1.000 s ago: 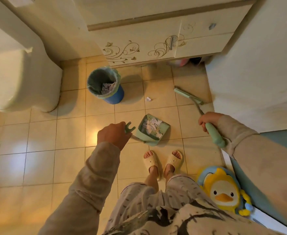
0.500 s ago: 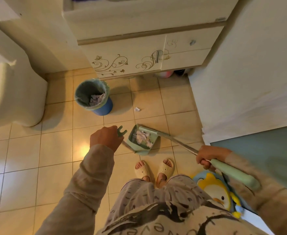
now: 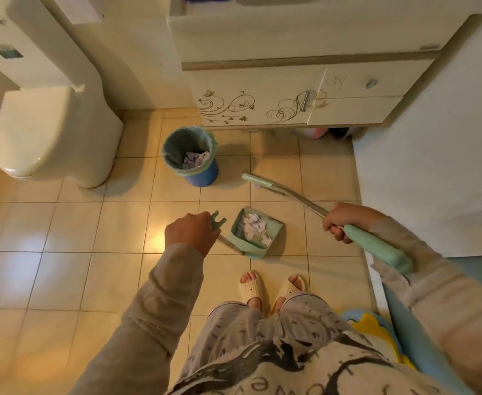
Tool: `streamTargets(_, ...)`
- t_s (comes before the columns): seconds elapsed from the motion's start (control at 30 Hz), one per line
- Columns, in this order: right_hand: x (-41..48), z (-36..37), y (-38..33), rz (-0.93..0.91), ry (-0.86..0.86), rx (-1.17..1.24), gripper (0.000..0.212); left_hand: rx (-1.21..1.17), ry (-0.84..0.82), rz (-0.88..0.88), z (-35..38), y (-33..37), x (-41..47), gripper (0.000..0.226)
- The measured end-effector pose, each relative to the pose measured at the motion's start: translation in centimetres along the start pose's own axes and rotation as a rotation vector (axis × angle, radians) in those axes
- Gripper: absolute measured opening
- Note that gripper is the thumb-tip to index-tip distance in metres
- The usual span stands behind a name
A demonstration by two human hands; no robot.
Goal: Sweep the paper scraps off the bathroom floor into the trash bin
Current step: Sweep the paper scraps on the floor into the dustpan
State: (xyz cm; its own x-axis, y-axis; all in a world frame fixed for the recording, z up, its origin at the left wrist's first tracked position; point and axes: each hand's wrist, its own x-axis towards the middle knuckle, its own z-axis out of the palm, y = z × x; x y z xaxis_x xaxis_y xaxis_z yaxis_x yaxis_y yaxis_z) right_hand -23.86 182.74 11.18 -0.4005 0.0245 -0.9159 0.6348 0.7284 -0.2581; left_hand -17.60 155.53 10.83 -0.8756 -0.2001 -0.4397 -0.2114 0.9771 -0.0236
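Observation:
My left hand grips the top of the green dustpan's upright handle. The dustpan stands on the tiles just in front of my feet, with a pile of white paper scraps inside. My right hand holds the mint grip of the broom. The broom's head rests on the floor beyond the dustpan, over one small scrap. The blue trash bin, lined with a green bag, stands to the left of the broom head and holds more scraps.
A toilet stands at the left. A vanity cabinet with swirl decoration fills the back. A white wall or appliance blocks the right side. My slippered feet are below the dustpan. A duck-shaped item lies at the lower right.
The broom head has swung from the dustpan's mouth out onto the tile to the right of the bin. My left hand and the dustpan have stayed put.

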Motion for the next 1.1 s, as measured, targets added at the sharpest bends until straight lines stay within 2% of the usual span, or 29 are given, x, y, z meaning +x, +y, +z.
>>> streamTargets(0.2,3.1,0.5,-4.8,-0.082,0.006,0.032,0.008,-0.041,-0.049,-0.093,0.9,-0.7,-0.5,0.03)
streamTargets(0.33,5.1,2.9,-5.5,-0.011,-0.028,-0.129,0.016,-0.056,-0.054,-0.108,1.0,-0.9,-0.3,0.03)
streamTargets(0.43,5.4,5.1,-4.0,0.039,-0.06,-0.345,0.034,-0.061,-0.039,-0.111,0.7,-1.1,0.5,0.03)
streamTargets(0.5,5.1,6.1,-2.8,0.053,-0.095,-0.399,0.031,-0.049,-0.041,-0.113,0.3,-1.1,1.3,0.029)
streamTargets(0.57,4.3,6.3,-1.9,0.079,-0.136,-0.371,0.017,-0.055,-0.051,-0.116,0.0,-1.2,2.1,0.029)
streamTargets(0.7,2.6,5.5,-0.5,0.128,-0.2,-0.229,0.026,-0.066,-0.041,-0.121,-0.8,-1.6,3.7,0.03)
streamTargets(0.9,1.9,2.6,0.5,0.153,-0.228,0.162,0.039,-0.066,-0.028,-0.099,-1.5,-1.8,5.3,0.03)
streamTargets(1.1,2.0,1.8,1.7,0.143,-0.183,0.253,0.04,-0.063,-0.018,-0.065,-1.3,-1.6,5.0,0.029)
